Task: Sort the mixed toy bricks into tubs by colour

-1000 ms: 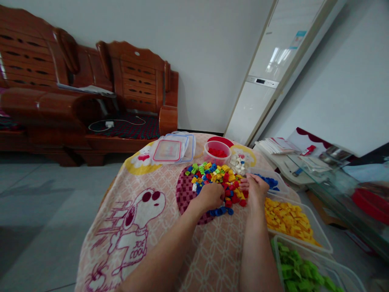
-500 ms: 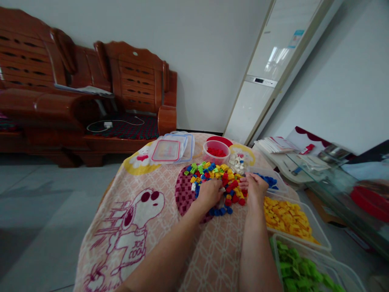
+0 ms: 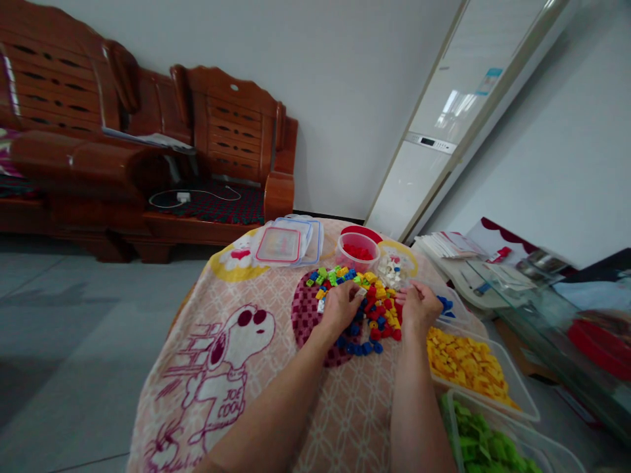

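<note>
Left hand (image 3: 341, 305) has moved forward, fingers (image 3: 354, 290) pinching a white brick (image 3: 361, 292).

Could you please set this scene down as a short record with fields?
Left hand: over the mixed pile, white brick at its fingertips
Right hand: at the pile's right edge; grip unclear
Pile colours: red, yellow, blue, green, white
Round tub: red bricks
Clear bins: blue bricks, yellow bricks, green bricks, in separate bins
Beside the tub: white bricks
Lids: overlapping, on the tablecloth
</note>
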Demonstrator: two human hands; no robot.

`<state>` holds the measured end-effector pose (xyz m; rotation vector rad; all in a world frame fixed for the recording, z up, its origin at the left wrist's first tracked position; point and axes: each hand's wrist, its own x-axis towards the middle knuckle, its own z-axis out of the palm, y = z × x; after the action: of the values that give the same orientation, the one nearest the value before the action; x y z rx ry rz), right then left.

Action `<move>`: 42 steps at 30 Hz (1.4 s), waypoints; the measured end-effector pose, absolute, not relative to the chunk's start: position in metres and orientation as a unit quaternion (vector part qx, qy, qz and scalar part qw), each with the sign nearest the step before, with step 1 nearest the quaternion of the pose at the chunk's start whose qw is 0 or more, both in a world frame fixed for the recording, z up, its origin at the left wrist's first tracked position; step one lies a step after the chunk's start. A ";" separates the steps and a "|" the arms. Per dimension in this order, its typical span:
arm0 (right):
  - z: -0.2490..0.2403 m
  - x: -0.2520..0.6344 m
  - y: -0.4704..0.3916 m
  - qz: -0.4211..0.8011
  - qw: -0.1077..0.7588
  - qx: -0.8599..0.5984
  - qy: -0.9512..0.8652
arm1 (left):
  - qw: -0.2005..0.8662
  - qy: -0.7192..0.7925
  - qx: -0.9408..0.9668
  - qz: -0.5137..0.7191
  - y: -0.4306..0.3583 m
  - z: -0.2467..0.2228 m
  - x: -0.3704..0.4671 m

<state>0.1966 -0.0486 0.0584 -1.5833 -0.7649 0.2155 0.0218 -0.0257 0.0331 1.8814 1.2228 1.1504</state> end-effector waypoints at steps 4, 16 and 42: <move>0.083 0.210 -0.028 -0.021 0.548 -0.752 -0.366 | 0.298 0.456 0.717 0.434 -0.027 0.033 0.024; 0.108 0.251 0.041 -0.144 0.009 -0.796 -0.588 | 0.320 0.450 0.717 0.426 -0.031 0.030 0.025; 0.079 0.260 0.064 -0.126 -0.080 -0.763 -0.629 | 0.332 0.451 0.716 0.417 -0.033 0.024 0.030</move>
<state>0.2600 0.0641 0.0791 -2.5266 -2.0847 -0.4161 0.0302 -0.0326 0.0242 1.8723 1.1785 1.0886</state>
